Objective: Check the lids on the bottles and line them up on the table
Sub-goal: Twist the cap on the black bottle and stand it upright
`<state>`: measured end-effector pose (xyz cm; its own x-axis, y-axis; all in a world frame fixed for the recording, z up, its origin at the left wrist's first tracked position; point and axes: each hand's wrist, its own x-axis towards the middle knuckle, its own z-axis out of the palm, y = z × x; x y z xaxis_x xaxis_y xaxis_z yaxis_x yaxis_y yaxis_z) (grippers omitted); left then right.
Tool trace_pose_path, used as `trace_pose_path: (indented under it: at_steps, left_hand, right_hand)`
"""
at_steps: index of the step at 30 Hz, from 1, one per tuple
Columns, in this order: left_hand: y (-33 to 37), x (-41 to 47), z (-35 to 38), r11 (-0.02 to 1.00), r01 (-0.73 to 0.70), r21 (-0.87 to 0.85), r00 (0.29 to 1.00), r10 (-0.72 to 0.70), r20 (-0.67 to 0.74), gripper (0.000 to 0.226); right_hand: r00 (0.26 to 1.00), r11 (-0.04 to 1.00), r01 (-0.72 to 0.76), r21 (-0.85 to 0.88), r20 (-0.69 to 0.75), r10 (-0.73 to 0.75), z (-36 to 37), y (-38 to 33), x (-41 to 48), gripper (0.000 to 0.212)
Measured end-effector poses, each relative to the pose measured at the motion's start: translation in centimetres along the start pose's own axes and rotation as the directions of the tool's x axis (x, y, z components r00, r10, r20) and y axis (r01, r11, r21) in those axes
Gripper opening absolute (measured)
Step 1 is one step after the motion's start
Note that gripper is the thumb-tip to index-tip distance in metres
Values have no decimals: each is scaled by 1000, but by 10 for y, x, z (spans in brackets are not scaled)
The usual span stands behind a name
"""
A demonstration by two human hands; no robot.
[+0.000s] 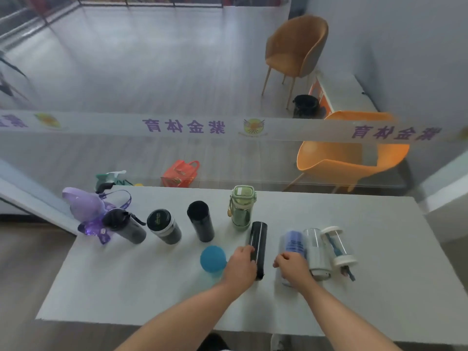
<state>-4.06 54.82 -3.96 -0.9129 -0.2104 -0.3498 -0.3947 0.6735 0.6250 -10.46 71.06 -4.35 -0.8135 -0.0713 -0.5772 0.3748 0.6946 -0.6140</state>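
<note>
Several bottles stand on the white table [152, 287]. My left hand [240, 267] grips a slim black bottle [258, 239] near its lower part. My right hand [293, 268] is closed around a clear bottle with a blue label [293, 243]. Between my left hand and the table's middle stands a bottle with a round blue lid [212, 258]. Further back, from left to right, stand a purple bottle with a strap [87, 206], a grey bottle [126, 228], a dark flask with a printed lid [163, 225], a black flask [200, 220] and a green bottle [241, 206].
Right of my right hand stand a clear bottle [316, 249] and a glass bottle with white ends [338, 245]. Beyond the table is a glass partition with a printed band [182, 126]; behind it are orange chairs [349, 158] and a red bag [181, 173].
</note>
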Motion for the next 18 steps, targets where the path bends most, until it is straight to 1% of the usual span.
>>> trace_pose_path:
  at_steps: [2, 3, 6, 8, 11, 15, 18]
  left_hand:
    - [6, 6, 18, 985, 173, 3, 985, -173, 9, 40]
    - [7, 8, 27, 972, 235, 4, 972, -235, 11, 41]
    - [5, 12, 48, 934, 357, -21, 934, -357, -8, 42]
    - [1, 10, 59, 917, 395, -51, 918, -396, -23, 46]
    - [-6, 5, 70, 907, 406, -109, 911, -411, -24, 46]
    - [-17, 5, 79, 873, 429, -234, 899, -439, 10, 49]
    - [-23, 7, 84, 858, 431, -278, 900, -430, 69, 61]
  right_hand:
    - [996, 1000, 13, -21, 91, -11, -4, 3, 5, 26]
    - [990, 999, 22, -37, 139, -16, -5, 4, 7, 25]
    - [971, 994, 38, -98, 240, -14, -4, 11, 11, 25]
    - [952, 993, 27, -112, 305, 9, -2, 21, 15, 32]
    - [919, 995, -24, -95, 391, 59, 6, 31, 18, 47]
    - [911, 993, 8, -114, 410, 39, 27, 35, 19, 60]
    - [918, 994, -7, -105, 394, 48, 40, 37, 19, 58]
